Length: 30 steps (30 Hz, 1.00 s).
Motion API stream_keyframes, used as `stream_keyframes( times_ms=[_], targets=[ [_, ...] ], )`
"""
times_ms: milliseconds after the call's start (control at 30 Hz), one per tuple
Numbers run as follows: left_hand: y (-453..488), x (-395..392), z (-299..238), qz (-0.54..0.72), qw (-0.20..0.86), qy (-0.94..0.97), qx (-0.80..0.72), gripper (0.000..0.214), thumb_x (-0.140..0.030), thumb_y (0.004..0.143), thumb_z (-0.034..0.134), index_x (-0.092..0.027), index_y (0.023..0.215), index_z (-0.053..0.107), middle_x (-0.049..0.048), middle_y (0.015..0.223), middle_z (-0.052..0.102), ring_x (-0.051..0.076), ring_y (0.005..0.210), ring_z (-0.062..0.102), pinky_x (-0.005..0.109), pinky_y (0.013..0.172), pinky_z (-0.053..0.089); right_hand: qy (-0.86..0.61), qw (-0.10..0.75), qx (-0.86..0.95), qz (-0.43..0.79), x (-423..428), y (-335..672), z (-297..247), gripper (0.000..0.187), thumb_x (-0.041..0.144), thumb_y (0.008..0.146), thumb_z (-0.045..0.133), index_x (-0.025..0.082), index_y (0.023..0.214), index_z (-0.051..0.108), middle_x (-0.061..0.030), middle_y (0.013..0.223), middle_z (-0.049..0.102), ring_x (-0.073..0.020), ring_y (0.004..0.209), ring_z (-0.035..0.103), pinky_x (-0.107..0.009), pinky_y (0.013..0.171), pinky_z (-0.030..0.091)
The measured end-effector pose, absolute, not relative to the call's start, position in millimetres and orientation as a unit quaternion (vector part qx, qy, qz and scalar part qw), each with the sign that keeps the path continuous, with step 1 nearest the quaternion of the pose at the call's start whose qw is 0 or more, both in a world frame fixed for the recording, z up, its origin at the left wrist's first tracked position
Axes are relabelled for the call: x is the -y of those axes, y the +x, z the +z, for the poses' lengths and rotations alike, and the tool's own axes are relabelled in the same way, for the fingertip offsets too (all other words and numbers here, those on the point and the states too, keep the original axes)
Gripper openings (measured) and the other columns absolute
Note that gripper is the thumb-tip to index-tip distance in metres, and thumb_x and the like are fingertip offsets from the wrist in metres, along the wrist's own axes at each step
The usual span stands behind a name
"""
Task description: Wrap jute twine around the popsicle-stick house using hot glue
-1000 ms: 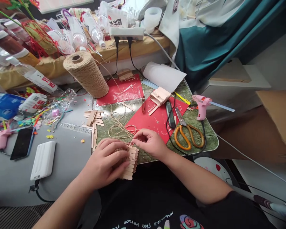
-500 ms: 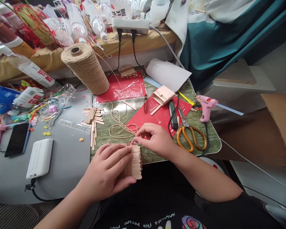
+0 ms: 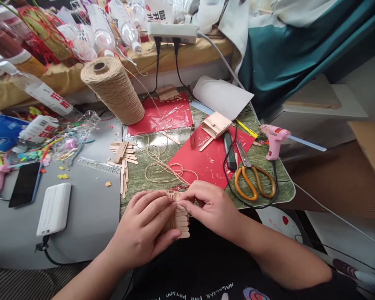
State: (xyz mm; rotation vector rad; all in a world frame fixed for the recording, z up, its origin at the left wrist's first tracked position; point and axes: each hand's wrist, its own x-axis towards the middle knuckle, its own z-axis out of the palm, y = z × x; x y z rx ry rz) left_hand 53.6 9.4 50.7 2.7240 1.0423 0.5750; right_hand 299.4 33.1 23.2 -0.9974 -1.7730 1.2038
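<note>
My left hand (image 3: 145, 229) grips a small panel of wooden craft sticks (image 3: 180, 216) wrapped in jute twine, fingers laid over its top. My right hand (image 3: 211, 208) pinches the twine at the panel's upper right corner. The loose twine (image 3: 161, 164) loops over the green board and runs back to a large jute spool (image 3: 112, 89) at the rear left. Both hands are at the board's front edge, over my lap.
Loose craft sticks (image 3: 123, 156) lie left of the twine. Orange-handled scissors (image 3: 253, 177), a utility knife (image 3: 229, 150) and a pink glue gun (image 3: 273, 137) sit on the right. Red paper (image 3: 206, 162), a small wooden piece (image 3: 215, 124), a phone (image 3: 24, 183) and a power bank (image 3: 54, 208) are around.
My right hand has come down and toward me, from above the panel to its top right corner. The panel and my left hand have shifted slightly nearer me.
</note>
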Motion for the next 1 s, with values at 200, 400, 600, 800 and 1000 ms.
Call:
stream_keyframes(
  times_ms=[200, 400, 600, 800, 1000],
  targets=[
    [56, -8, 51, 0.197, 0.085, 0.908, -0.359, 0.043, -0.034, 0.095, 0.074, -0.017, 0.133, 0.063, 0.0139, 0.125, 0.074, 0.033, 0.122, 0.063, 0.051, 0.104, 0.049, -0.383, 0.405, 0.696, 0.453, -25, 290, 14, 0.011, 0.028, 0.105, 0.066, 0.024, 0.104, 0.076, -0.0034, 0.091, 0.070, -0.0181, 0.084, 0.065, -0.034, 0.080, 0.055],
    [57, -7, 52, 0.202, 0.087, 0.904, -0.366, 0.041, -0.031, 0.096, 0.073, -0.016, 0.132, 0.063, 0.0136, 0.125, 0.074, 0.033, 0.121, 0.063, 0.051, 0.103, 0.050, -0.388, 0.436, 0.678, 0.447, -15, 285, 11, 0.013, 0.022, 0.104, 0.065, 0.025, 0.110, 0.076, -0.0042, 0.097, 0.067, -0.0176, 0.091, 0.067, -0.033, 0.085, 0.057],
    [55, -8, 53, 0.213, 0.097, 0.896, -0.377, 0.039, -0.033, 0.097, 0.071, -0.014, 0.130, 0.063, 0.0149, 0.126, 0.073, 0.032, 0.122, 0.063, 0.050, 0.107, 0.052, -0.411, 0.438, 0.674, 0.430, -9, 283, 7, 0.023, 0.022, 0.104, 0.064, 0.024, 0.126, 0.070, -0.0063, 0.108, 0.063, -0.0145, 0.083, 0.065, -0.029, 0.074, 0.059],
    [65, 1, 56, 0.212, 0.082, 0.886, -0.404, 0.041, -0.036, 0.097, 0.072, -0.015, 0.131, 0.064, 0.0142, 0.126, 0.074, 0.033, 0.122, 0.064, 0.050, 0.103, 0.053, -0.410, 0.439, 0.683, 0.416, -10, 283, 9, 0.024, 0.019, 0.106, 0.061, 0.027, 0.126, 0.071, -0.0058, 0.104, 0.065, -0.0185, 0.094, 0.068, -0.035, 0.088, 0.061],
    [64, 2, 59, 0.196, 0.079, 0.893, -0.397, 0.041, -0.032, 0.097, 0.073, -0.015, 0.134, 0.065, 0.0127, 0.130, 0.073, 0.031, 0.122, 0.064, 0.047, 0.102, 0.052, -0.410, 0.440, 0.692, 0.400, -10, 282, 13, 0.025, 0.015, 0.106, 0.058, 0.026, 0.122, 0.073, -0.0057, 0.100, 0.063, -0.0200, 0.096, 0.066, -0.037, 0.088, 0.060]
  ],
)
